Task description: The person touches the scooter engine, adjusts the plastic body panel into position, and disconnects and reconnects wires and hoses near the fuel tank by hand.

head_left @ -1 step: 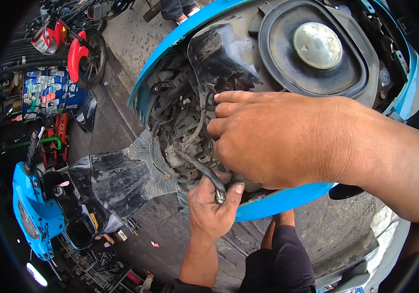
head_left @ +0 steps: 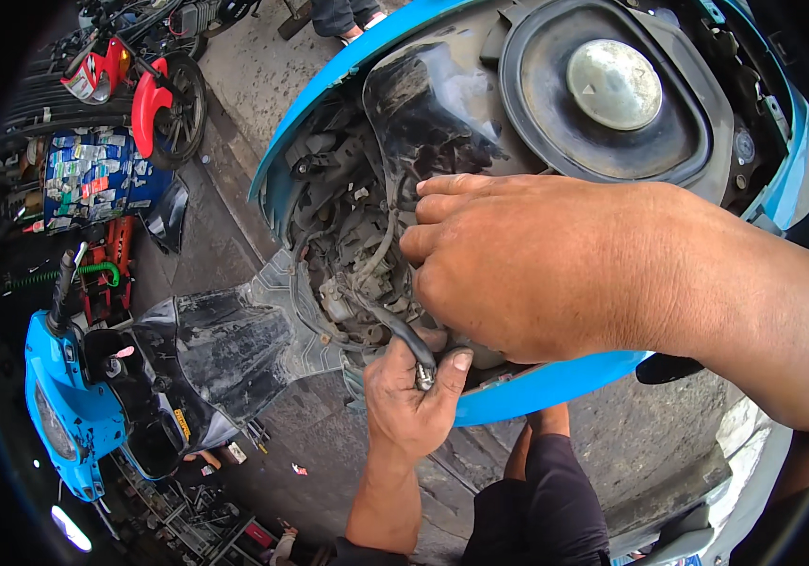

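My left hand (head_left: 410, 401) is closed around a black rubber lead (head_left: 409, 341) with a threaded metal tip, which looks like a spark plug (head_left: 425, 377) in its cap. The tip points toward me, between thumb and fingers. My right hand (head_left: 518, 259) reaches across the opened scooter body from the right, knuckles up and fingers curled. Its fingertips and thumb are hidden, so what they grip cannot be seen. Ahead of the hands lies the dusty engine bay (head_left: 353, 226) with hoses and wires. Beyond my right hand is a round metal fuel cap (head_left: 614, 85) in a black rubber surround.
Blue body panels (head_left: 555, 385) curve around the engine bay. The scooter's black footboard (head_left: 235, 344) and blue handlebar cover (head_left: 60, 396) extend left. A red motorcycle (head_left: 150, 108) and a sticker-covered blue drum (head_left: 98, 179) stand farther off. Another person's feet (head_left: 353, 33) show at the top.
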A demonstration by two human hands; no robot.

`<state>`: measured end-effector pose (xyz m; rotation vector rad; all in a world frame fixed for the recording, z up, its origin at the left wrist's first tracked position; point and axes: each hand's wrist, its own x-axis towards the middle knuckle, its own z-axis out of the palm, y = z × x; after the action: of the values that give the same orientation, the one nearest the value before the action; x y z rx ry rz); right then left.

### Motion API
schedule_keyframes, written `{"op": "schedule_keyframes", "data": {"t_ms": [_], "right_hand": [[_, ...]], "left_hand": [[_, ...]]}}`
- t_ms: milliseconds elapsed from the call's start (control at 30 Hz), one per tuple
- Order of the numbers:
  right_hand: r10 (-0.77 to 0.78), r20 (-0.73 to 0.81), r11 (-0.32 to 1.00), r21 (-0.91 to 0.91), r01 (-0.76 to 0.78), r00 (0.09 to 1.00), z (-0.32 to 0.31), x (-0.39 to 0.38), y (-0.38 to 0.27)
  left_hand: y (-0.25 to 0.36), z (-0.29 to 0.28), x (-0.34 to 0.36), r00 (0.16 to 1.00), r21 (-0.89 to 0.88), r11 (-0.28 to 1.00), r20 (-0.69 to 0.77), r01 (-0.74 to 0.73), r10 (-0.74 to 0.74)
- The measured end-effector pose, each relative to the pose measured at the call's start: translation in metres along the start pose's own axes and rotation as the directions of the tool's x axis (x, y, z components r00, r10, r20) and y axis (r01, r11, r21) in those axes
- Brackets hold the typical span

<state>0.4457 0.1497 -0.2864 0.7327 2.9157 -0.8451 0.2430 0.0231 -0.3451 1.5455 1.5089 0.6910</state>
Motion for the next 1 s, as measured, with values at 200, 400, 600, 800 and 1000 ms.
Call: {"op": "schedule_keyframes", "data": {"t_ms": [200,400,600,800,1000], "right_hand": [[0.033,0.009,0.999,-0.034,-0.033,0.999,-0.008,-0.003,-0.011],[0.123,-0.057,0.979,-0.157,-0.131,0.991,0.005,-0.003,-0.017],[0.081,0.019,0.997,-0.004,-0.081,0.997,-0.007,-0.005,-0.021],[0.073,0.044,0.997,0.016,-0.074,0.996,-0.004,-0.006,-0.02],[0.065,0.042,0.997,0.031,-0.066,0.997,-0.007,-0.005,-0.02]], "left_hand": [[-0.003,0.0,0.001,0.999,-0.048,0.999,-0.03,-0.022,0.021],[-0.004,0.006,0.0,0.999,-0.096,0.995,-0.051,-0.02,0.015],[0.0,0.007,0.0,0.997,-0.062,0.998,-0.08,-0.028,0.023],[0.002,0.01,-0.002,0.996,-0.104,0.994,-0.078,0.045,-0.053],[0.001,0.008,-0.003,0.994,-0.092,0.995,-0.094,0.045,-0.054]]}}
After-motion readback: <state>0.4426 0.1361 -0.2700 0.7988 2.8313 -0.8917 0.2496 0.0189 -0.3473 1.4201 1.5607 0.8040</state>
